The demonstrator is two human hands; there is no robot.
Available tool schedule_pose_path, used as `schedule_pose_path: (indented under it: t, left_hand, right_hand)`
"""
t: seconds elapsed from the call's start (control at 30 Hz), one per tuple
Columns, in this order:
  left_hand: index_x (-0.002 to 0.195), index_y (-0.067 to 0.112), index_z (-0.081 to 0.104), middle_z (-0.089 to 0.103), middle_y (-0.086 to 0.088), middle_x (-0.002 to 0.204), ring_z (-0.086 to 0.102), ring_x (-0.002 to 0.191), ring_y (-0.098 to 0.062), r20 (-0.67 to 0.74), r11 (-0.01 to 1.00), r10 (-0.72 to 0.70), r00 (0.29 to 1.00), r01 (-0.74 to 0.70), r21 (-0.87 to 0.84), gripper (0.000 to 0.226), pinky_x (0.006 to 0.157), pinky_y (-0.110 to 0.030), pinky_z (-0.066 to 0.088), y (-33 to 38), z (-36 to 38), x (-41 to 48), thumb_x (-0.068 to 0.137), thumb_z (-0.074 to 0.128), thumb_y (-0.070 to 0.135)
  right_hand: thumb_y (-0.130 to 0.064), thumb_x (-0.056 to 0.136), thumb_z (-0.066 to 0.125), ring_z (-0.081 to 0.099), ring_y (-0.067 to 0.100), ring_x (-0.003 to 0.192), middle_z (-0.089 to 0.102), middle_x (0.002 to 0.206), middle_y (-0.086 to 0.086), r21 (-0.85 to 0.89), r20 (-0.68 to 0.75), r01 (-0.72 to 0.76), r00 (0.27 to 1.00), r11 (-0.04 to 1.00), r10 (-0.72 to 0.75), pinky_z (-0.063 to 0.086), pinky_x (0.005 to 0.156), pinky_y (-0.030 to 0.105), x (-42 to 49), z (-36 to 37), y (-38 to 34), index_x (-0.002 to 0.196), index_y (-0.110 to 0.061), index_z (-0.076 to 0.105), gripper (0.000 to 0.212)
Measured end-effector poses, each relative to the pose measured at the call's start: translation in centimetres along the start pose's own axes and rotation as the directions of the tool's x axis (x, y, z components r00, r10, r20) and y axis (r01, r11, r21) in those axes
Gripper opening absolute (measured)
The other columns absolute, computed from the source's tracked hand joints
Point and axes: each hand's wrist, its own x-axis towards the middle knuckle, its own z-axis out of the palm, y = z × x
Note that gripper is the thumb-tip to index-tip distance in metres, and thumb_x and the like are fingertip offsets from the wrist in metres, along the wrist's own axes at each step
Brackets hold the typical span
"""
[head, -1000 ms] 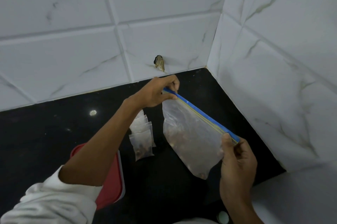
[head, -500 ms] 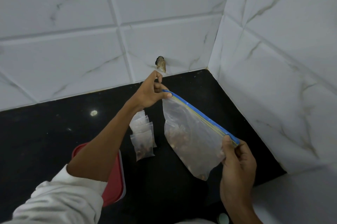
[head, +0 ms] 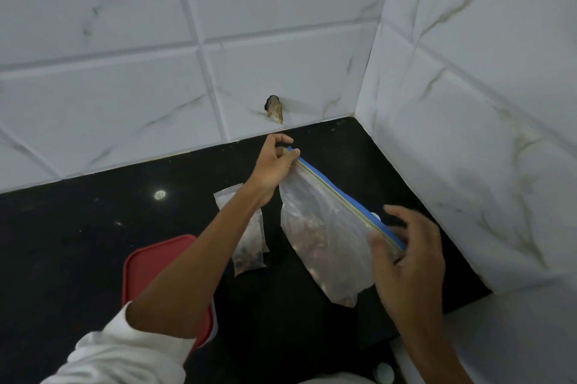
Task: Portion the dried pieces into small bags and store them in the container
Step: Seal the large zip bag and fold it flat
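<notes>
Holding the large zip bag (head: 324, 246) stretched above the dark surface (head: 78, 243), the person is pinching the far end of its blue zip strip (head: 337, 193) with the left hand (head: 274, 165). The right hand (head: 409, 261) is curling thumb and fingers around the near end, though blur is hiding how firmly. Whether the zip is sealed cannot be told. Many dried pieces (head: 309, 227) are sitting in the bag's lower part. A few filled small bags (head: 249, 252) are lying on the surface beneath the left forearm, beside the red-lidded container (head: 146, 268) and outside it. Portioning is seemingly partway through, with storing not yet begun.
</notes>
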Motion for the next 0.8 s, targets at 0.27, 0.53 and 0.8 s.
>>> schedule_pose_path:
  t: [0.27,0.53,0.8]
  left_hand:
    - [0.121,0.012,0.058,0.053,0.000,0.084,0.050,0.070,-0.009,0.047,0.987,-0.003,0.999,-0.005,0.163,0.025,0.060,-0.015,0.044,0.0,0.1,0.4,0.098,0.062,0.008]
    - [0.107,0.020,0.067,0.059,0.001,0.111,0.052,0.103,-0.013,0.241,0.676,0.237,0.941,-0.338,0.655,0.012,0.091,-0.030,0.047,-0.1,-0.7,-0.3,0.098,0.061,0.026]
    - [0.100,0.014,0.070,0.068,-0.003,0.091,0.062,0.089,-0.019,0.799,0.149,0.377,0.468,-0.882,0.447,0.053,0.108,-0.041,0.040,-0.8,-1.7,-3.6,0.105,0.034,0.052]
  right_hand:
    - [-0.056,0.078,0.069,0.066,0.022,0.087,0.067,0.106,0.001,-0.586,0.403,0.371,0.905,0.721,-0.138,0.052,0.062,0.036,0.8,1.9,-1.2,0.123,-0.017,0.066,0.060]
    - [-0.038,0.100,0.049,0.060,0.005,0.077,0.064,0.085,-0.007,-0.269,0.474,0.059,0.877,0.961,0.079,0.046,0.067,0.015,0.8,2.9,-0.6,0.105,-0.018,0.064,0.027]
    - [-0.031,0.101,0.046,0.050,0.007,0.064,0.050,0.073,-0.006,-0.301,0.527,-0.143,0.799,0.943,0.290,0.036,0.056,0.016,2.8,2.6,0.2,0.088,-0.017,0.057,0.022]
